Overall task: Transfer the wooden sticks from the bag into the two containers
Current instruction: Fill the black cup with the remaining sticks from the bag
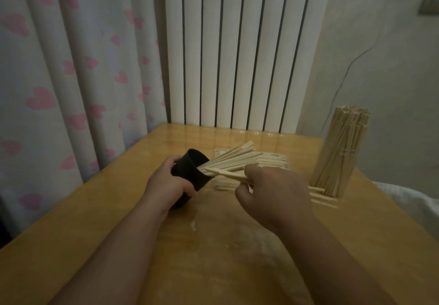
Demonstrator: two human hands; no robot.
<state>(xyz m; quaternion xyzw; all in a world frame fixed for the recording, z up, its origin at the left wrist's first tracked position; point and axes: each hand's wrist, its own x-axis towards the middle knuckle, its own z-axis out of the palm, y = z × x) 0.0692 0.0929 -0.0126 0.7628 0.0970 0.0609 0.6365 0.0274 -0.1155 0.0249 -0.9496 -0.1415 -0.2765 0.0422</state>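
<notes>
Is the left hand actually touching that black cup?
Touching. The head view shows the left hand curled round the side of the tilted black cup.

Glossy varnished wood on the table [237, 269], mirroring pale streaks along its far edge. Matt, smooth, plastic-looking side on the dark cup [190, 169] towards the left edge. Bare, pale, dull wood for the sticks [232, 159], likewise the upright bundle [339, 152] by the right edge. Soft printed cloth in the curtain [71, 67]; smooth painted ribs on the radiator [237, 43]; rough cracked plaster on the wall [380, 55].
</notes>
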